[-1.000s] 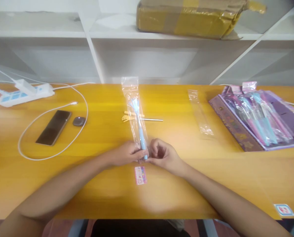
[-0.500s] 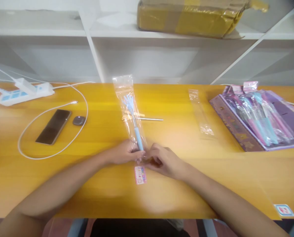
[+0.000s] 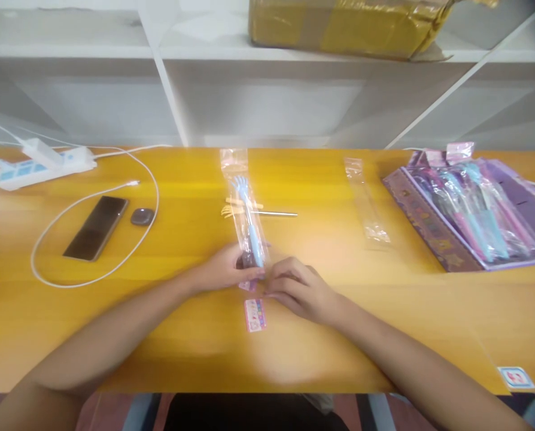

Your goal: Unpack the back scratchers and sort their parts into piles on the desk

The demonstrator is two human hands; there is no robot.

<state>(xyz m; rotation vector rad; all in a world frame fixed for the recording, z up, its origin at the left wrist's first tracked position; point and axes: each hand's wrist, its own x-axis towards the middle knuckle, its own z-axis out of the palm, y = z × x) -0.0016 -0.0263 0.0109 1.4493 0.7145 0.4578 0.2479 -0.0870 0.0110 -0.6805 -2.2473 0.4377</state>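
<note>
Two hands, left hand point(image 3: 227, 272) and right hand point(image 3: 297, 290), pinch the bagged blue back-scratcher point(image 3: 248, 224).

Scratcher point(image 3: 250, 230): blue, claw-headed, sealed in my clear sleeve point(image 3: 243, 203).
Pose: lying lengthwise, claw end pointing away from me.

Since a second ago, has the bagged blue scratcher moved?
Yes. The bagged blue scratcher slid toward the person, its top now nearer the yellow scratcher lying on the table.

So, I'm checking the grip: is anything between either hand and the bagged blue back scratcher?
Nothing visible. The left hand pinches the near end of the bagged blue back scratcher, and the right hand touches that end too. The small label lies apart, nearer the table edge.
</note>
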